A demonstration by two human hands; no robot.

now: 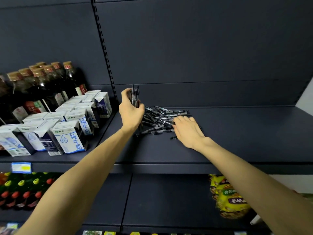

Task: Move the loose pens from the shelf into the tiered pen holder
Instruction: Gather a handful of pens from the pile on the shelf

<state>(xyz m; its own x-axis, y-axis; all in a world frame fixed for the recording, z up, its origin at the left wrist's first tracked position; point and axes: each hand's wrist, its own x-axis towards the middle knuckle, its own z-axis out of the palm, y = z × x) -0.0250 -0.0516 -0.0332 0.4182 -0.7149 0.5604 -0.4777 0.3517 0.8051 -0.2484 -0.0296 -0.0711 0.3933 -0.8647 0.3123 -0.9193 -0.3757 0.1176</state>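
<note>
A heap of several loose black pens (pixel 162 116) lies on the dark shelf (pixel 245 133). My left hand (pixel 131 112) is raised at the heap's left edge and grips a bunch of pens (pixel 135 94) that stand upright out of its fist. My right hand (pixel 188 129) lies palm down on the right side of the heap, and its fingertips pinch a pen there. The tiered pen holder is not in view.
Milk cartons (pixel 71 136) and dark bottles (pixel 50 85) fill the shelf section to the left. A slotted upright (pixel 105 48) divides the sections. Below are red-capped bottles (pixel 20 192) at left and yellow snack bags (pixel 228 197) at right.
</note>
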